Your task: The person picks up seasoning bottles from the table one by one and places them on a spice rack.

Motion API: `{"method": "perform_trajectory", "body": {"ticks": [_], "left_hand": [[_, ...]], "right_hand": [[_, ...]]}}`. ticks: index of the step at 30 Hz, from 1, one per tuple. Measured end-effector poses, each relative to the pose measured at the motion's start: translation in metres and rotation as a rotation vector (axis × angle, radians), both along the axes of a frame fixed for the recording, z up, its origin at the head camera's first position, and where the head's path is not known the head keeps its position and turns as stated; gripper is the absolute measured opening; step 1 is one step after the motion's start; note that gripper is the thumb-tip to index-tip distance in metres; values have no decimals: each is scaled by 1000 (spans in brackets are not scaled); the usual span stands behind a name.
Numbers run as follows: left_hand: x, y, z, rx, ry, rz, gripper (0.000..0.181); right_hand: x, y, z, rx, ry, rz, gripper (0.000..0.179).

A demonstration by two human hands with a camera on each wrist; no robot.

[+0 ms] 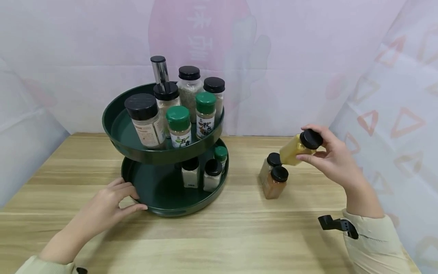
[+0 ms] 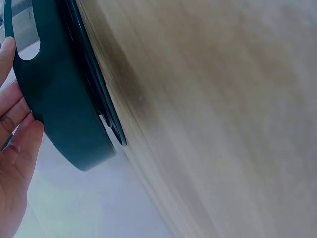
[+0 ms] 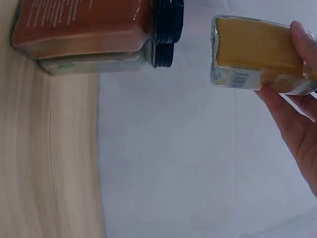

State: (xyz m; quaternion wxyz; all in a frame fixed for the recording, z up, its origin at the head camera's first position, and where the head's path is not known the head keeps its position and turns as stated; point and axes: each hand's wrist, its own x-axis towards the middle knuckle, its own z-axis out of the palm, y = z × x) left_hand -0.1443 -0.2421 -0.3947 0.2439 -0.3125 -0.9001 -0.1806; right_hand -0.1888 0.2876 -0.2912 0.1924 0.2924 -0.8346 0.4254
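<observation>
My right hand holds a glass spice jar of yellow powder between thumb and fingers. The jar is tilted above the table, its black lid toward the palm; the right wrist view shows a barcode label on the yellow jar. Just below it stand a jar of orange-red powder and a paler black-lidded jar. At the lower left, my left hand grips the rim of a dark green two-tier spice rack. In the left wrist view, fingertips touch the rack's wall.
On the upper tier stand several black-lidded and green-lidded spice jars and a tall clear container. The lower tier holds two black-lidded jars and a green-lidded one. A light printed cloth hangs behind the wooden table.
</observation>
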Motion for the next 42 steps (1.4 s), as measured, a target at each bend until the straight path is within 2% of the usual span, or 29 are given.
{"method": "perform_trajectory", "body": {"ticks": [5,12,16,27,32,37,42], "left_hand": [[0,-1,-1,10,10,-13,29],[2,-3,-4,29,18,-26,28],[3,-3,-4,24,13,-16,28],[2,-1,-3,17,17,-14,29],[3,1,-1,6,4,0,29],[3,4,0,-11,-9,15,29],[2,6,0,-11,-1,4,28]], "right_hand": [[0,-18,2,-15,-17,40,75],[-6,-47,-8,-27,-9,161,71],[-7,-63,-12,-9,-29,188,70],[-3,-102,-19,-22,-100,288,72],[1,-119,-19,-41,-161,319,70],[3,-131,-19,-52,-176,358,68],[6,-141,-21,-39,-197,399,69]]}}
